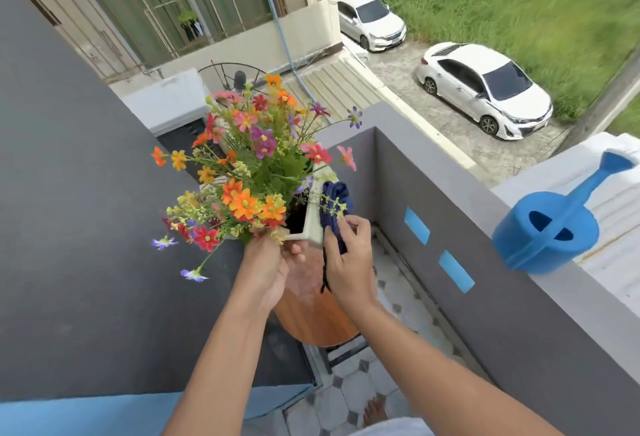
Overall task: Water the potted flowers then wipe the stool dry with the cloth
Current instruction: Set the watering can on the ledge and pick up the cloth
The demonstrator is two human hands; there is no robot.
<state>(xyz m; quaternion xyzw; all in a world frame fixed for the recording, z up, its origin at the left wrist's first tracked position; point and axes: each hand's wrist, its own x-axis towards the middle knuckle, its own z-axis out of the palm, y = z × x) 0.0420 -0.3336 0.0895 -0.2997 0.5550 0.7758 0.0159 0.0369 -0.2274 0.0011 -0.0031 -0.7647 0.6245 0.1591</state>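
The left hand [266, 264] gripped the near corner of the flower pot [311, 224], held above the wooden stool [311, 311]. The right hand [346, 259] pinched a dark blue cloth [337, 203] against the pot's side. The blue watering can [547, 224] sat on the wall, so watering seemed done, with wiping the wet-looking stool left.

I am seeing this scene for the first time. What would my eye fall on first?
First the potted flowers, bright orange, pink and purple, at the centre, held above the wooden stool. Then the hands: the left hand grips the pot's corner, the right hand holds the dark blue cloth. A blue watering can stands on the ledge at right.
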